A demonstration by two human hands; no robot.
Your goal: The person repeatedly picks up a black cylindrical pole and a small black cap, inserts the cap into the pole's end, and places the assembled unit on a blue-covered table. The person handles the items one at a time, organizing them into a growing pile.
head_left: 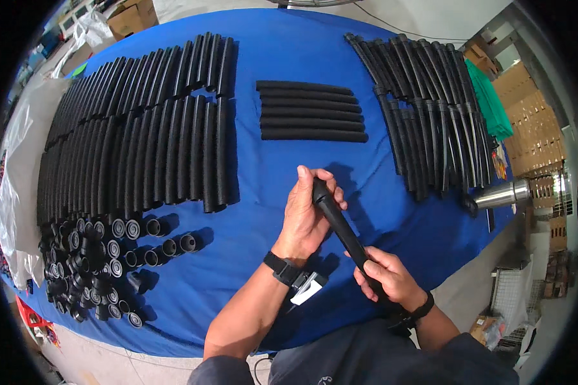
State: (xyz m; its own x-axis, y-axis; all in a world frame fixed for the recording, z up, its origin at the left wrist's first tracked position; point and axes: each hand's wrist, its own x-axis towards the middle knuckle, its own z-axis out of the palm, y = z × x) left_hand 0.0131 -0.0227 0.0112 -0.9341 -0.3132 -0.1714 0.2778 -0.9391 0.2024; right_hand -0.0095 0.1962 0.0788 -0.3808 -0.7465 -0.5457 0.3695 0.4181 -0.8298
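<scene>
A black tube slants across the space between my two hands, above the blue-covered table. Its far end carries a wider black cap or collar, and my left hand is closed around that end with the thumb up along it. Lower down, my right hand wraps the same tube near its close end, which partly hides behind the fingers and palm. Beyond my hands lie several black tubes side by side, crosswise. To the left of my left forearm is a loose heap of black round caps, some upright, some tipped.
Two long rows of black tubes fill the table's left side. More tubes with wider ends lie at the right. Near the right edge rests a silver metal cylinder. Clear plastic sheeting hangs at the left edge; cardboard boxes stand beyond the right.
</scene>
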